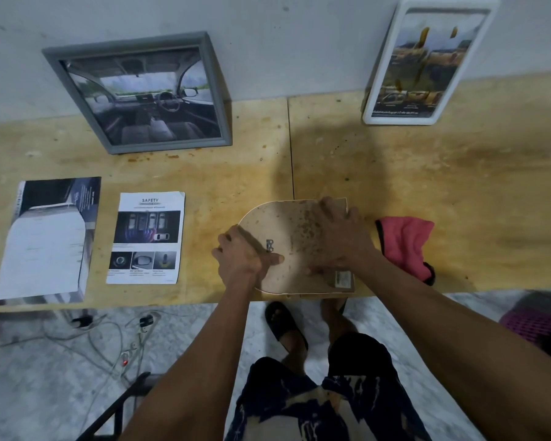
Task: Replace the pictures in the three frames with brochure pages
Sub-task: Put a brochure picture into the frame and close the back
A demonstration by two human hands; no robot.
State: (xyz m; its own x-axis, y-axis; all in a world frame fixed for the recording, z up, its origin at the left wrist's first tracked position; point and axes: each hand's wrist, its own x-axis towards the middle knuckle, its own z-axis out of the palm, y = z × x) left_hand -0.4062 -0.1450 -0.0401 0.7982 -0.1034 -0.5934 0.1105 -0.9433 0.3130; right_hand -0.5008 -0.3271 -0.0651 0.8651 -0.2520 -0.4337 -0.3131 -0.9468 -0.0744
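An arch-shaped frame (295, 224) lies face down near the table's front edge, its stained brown backing board and a small metal hanger (270, 245) facing up. My left hand (242, 257) grips its left curved edge, thumb on the board. My right hand (339, 238) presses flat on the board's right side. A grey frame (134, 90) with a car-interior page leans on the wall at back left. A white frame (427, 62) with a yellow car page leans at back right. A loose "SAFETY" brochure page (147, 238) and a brochure (48, 240) lie at left.
A pink cloth (404, 243) lies just right of the arch frame. The wooden table (458, 186) has a seam down its middle. Below the front edge are cables (115, 338), my legs and sandals, and a purple basket (535, 323) on the floor at right.
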